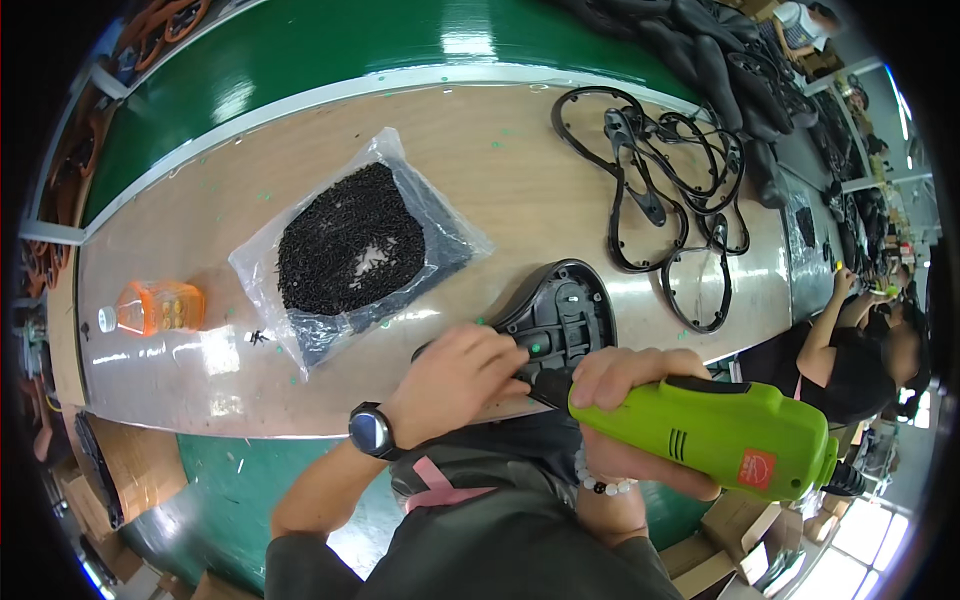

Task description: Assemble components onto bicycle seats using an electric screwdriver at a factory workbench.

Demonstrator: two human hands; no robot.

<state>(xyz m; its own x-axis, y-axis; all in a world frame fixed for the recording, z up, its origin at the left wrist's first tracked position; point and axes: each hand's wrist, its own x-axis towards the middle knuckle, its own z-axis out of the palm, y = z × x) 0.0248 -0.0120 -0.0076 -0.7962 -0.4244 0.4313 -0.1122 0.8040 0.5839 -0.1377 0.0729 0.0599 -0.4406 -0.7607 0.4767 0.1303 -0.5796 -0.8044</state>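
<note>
My right hand [628,385] is wrapped round a lime-green electric screwdriver [715,435], its black nose pointing left at a black bicycle saddle [560,318]. The saddle lies underside up at the table's near edge, with ribs and a hollow showing. Over its near left part is my left hand [455,378], wearing a watch, fingers curled together close to the screwdriver's tip. Whatever those fingertips hold is hidden. Beyond the left hand lies an open clear plastic bag [440,240] full of small black screws [345,245].
Several looped black plastic frames [620,190] lie tangled on the table's right. At left, an orange bottle [160,307] lies on its side by a few loose screws [258,338]. Black saddles [710,60] are heaped at the far right. Another person [850,360] works at right.
</note>
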